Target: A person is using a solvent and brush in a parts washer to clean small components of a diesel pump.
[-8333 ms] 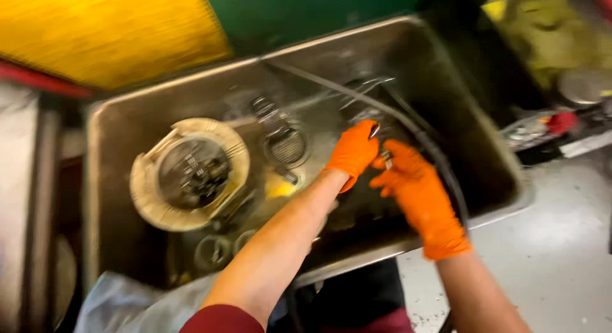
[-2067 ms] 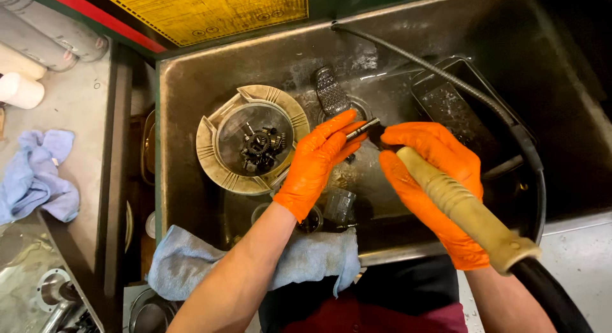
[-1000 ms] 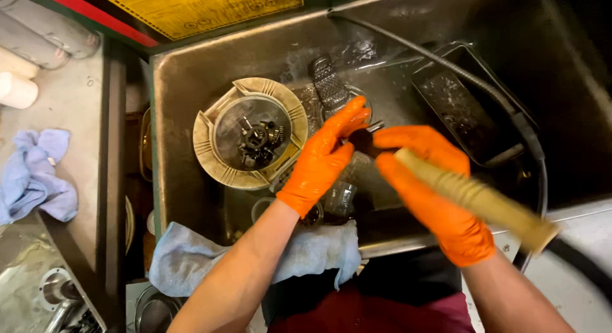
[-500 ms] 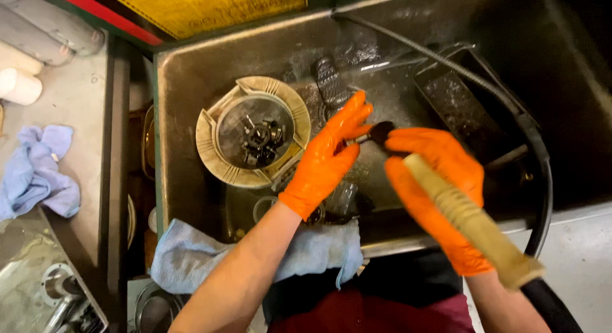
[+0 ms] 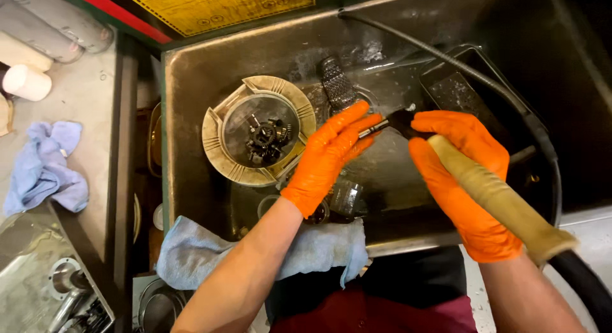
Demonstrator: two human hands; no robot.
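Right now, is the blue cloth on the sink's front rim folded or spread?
Spread: the blue cloth drapes across the metal sink's front rim.

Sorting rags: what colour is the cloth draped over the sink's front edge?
Light blue cloth, head view.

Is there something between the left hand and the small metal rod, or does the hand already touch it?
Nothing visible stands between them. The left hand already pinches the small metal rod at its fingertips, and the right hand brings the brush head against the rod's other end.

Small metal rod (image 5: pixel 373 127) between orange-gloved fingertips
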